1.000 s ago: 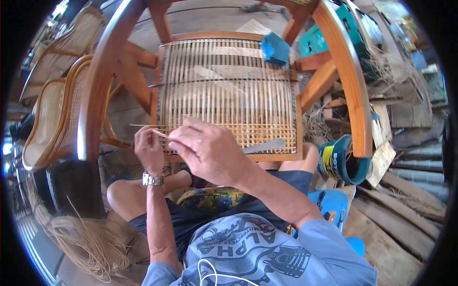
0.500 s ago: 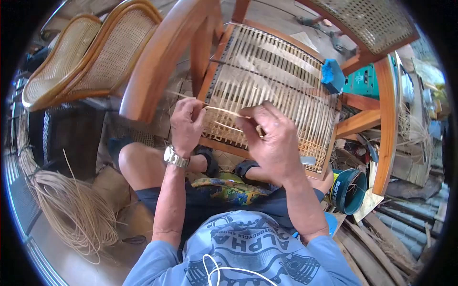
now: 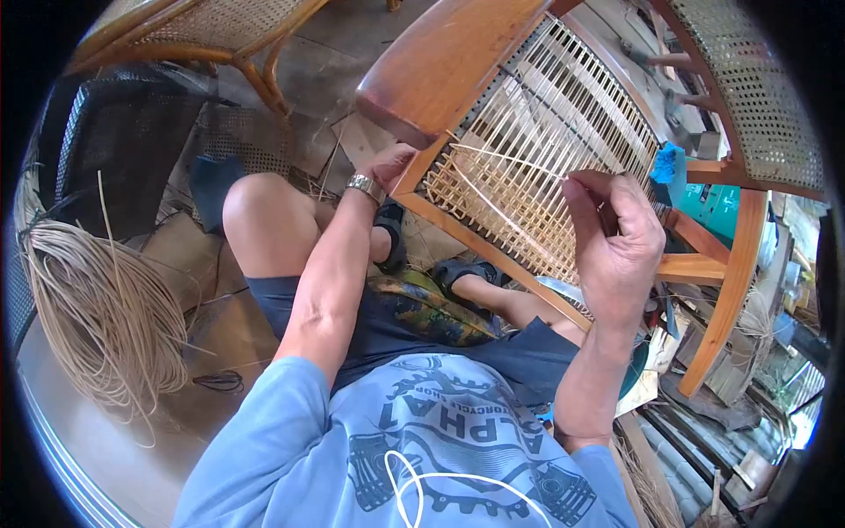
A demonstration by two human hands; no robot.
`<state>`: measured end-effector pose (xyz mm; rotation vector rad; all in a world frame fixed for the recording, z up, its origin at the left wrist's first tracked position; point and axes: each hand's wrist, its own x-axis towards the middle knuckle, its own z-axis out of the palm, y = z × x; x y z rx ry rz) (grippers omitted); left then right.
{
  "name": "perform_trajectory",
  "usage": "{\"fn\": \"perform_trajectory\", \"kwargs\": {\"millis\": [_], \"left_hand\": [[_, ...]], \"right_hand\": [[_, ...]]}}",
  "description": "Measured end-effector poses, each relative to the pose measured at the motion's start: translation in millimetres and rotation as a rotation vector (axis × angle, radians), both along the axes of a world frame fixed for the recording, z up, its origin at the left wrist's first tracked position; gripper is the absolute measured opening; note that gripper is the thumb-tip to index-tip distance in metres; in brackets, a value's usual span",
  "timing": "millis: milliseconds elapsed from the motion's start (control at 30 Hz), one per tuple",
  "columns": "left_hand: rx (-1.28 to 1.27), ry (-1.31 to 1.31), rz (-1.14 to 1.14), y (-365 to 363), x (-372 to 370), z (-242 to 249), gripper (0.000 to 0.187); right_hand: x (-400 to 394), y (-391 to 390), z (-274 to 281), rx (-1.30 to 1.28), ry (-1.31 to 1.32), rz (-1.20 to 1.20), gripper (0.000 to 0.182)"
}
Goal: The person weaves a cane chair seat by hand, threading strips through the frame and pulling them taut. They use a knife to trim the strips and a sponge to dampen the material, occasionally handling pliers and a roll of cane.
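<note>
The wooden chair has its seat in front of me, strung with light cane strands and woven into a lattice along the near edge. In my right hand, thumb and fingertips pinch a thin cane strand that runs slackly across the seat to its left rail. A second loose length curves over the weave. My left hand, wearing a metal wristwatch, reaches to the outer left side of the seat, below the armrest. Its fingers are hidden by the chair frame.
A big coil of cane hangs at my left. Behind it is another rattan chair. A blue cloth-like piece sits at the seat's right corner, near a green crate. Wood scraps lie at lower right.
My left hand has left the strand's upper side and gone down outside the left rail. My right hand has moved right, drawing the strand across the seat. The view has shifted left.
</note>
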<state>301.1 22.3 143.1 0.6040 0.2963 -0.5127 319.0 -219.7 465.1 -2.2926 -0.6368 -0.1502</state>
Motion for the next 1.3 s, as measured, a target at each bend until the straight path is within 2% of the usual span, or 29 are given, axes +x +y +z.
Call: {"fn": "perform_trajectory", "kwargs": {"millis": [33,133,167,233,267,300,333,367,433,467,533,567,600,633,667,733,767,800,833,867,933,967,1000,1067,1100,1133,1200,1233,1300], "left_hand": [[-0.077,-0.045,-0.002,0.3,1.8,-26.0,0.031],[-0.001,-0.036,0.063,2.4,6.7,-40.8,0.024],[-0.003,-0.033,0.066,8.4,9.6,-44.5,0.024],[0.846,-0.136,0.245,29.7,12.4,-49.4,0.025],[0.848,-0.136,0.247,53.8,0.4,-55.3,0.025],[1.237,-0.016,0.262,86.9,-19.4,-64.9,0.027],[1.435,0.04,0.272,92.0,-24.9,-68.9,0.028],[1.624,0.118,0.275,97.1,-30.4,-72.5,0.029],[1.731,0.142,0.366,63.7,-20.2,-68.0,0.036],[1.784,0.154,0.41,45.0,-14.0,-65.2,0.04],[1.738,-0.006,-0.031,24.0,-7.2,-42.3,0.043],[1.261,-0.055,-0.13,12.7,-6.4,-29.1,0.041],[0.804,0.018,-0.24,1.3,-5.6,-16.5,0.04],[0.034,0.179,0.016,-11.1,-3.8,-12.9,0.037],[0.037,0.175,0.017,-16.9,-2.5,-14.4,0.037],[-0.07,-0.068,0.143,-28.4,-4.9,-29.1,0.056],[-0.071,-0.086,0.136,-28.1,-3.3,-38.5,0.052],[-0.067,-0.081,0.143,-28.1,-7.5,-21.8,0.052],[0.009,-0.103,0.186,-27.2,-11.2,-4.4,0.043],[0.089,-0.126,0.232,-24.7,-9.9,14.6,0.035],[0.362,-0.189,0.363,-10.2,0.0,14.4,0.025],[0.232,-0.037,0.585,1.0,-1.6,-7.2,0.026],[0.22,0.078,0.693,11.2,-1.7,-57.0,0.033],[0.207,0.297,0.924,31.1,-2.1,-151.4,0.051],[0.466,0.013,0.774,18.2,-7.5,-122.9,0.057],[0.219,0.07,0.705,5.2,-10.0,-94.7,0.06],[-0.25,0.274,0.572,-21.4,-14.2,9.3,0.071],[-0.395,0.076,0.439,-27.1,-13.3,26.7,0.065],[-0.55,-0.124,0.296,-35.6,-13.2,47.5,0.061]], "right_hand": [[0.5,-1.7,1.1,-0.011,0.002,-0.002,0.011],[4.7,-3.4,-2.5,-0.006,0.005,-0.007,0.012],[6.2,-0.6,-3.4,-0.064,0.029,-0.006,0.02],[11.0,7.8,-10.9,-0.119,0.052,-0.005,0.028],[13.7,15.1,-21.4,-0.173,0.023,0.062,0.041],[12.3,20.0,-30.2,-0.226,-0.006,0.127,0.055],[8.6,23.4,-35.8,-0.224,-0.007,0.129,0.055],[4.9,26.5,-41.3,-0.192,0.007,0.171,0.066],[-0.2,23.8,-54.7,-0.167,0.056,0.196,0.087],[-4.4,21.6,-60.3,-0.163,0.056,0.2,0.087],[-13.8,17.5,-72.8,-0.09,0.151,0.116,0.096],[-16.4,16.8,-82.2,-0.09,0.159,0.119,0.096],[-17.6,16.7,-92.3,-0.133,0.137,0.125,0.096],[-15.6,17.7,-102.6,-0.173,0.106,0.132,0.097],[-12.1,19.1,-112.6,-0.214,0.072,0.136,0.098],[-5.6,31.3,-127.9,-0.183,0.025,0.149,0.093],[-3.8,38.9,-132.0,-0.201,0.009,0.128,0.088],[-1.1,46.5,-136.8,-0.216,-0.005,0.111,0.085],[5.1,53.6,-144.5,-0.162,-0.158,0.17,0.064],[6.4,56.5,-151.4,-0.147,-0.156,0.183,0.064],[10.5,62.3,-163.5,-0.104,-0.034,0.12,0.039],[9.1,62.0,-159.2,-0.095,-0.019,0.109,0.03],[7.9,61.7,-155.1,-0.085,-0.004,0.098,0.021],[8.8,53.6,-149.1,-0.053,-0.065,0.102,0.017],[5.8,52.9,-139.7,-0.056,-0.088,0.107,0.019],[2.3,49.1,-136.6,-0.058,-0.092,0.107,0.019],[-4.3,39.1,-133.2,-0.111,-0.028,0.068,0.022],[-5.9,34.0,-134.6,-0.114,-0.054,0.068,0.023],[-12.7,22.8,-135.1,-0.142,0.004,0.032,0.022]]}}
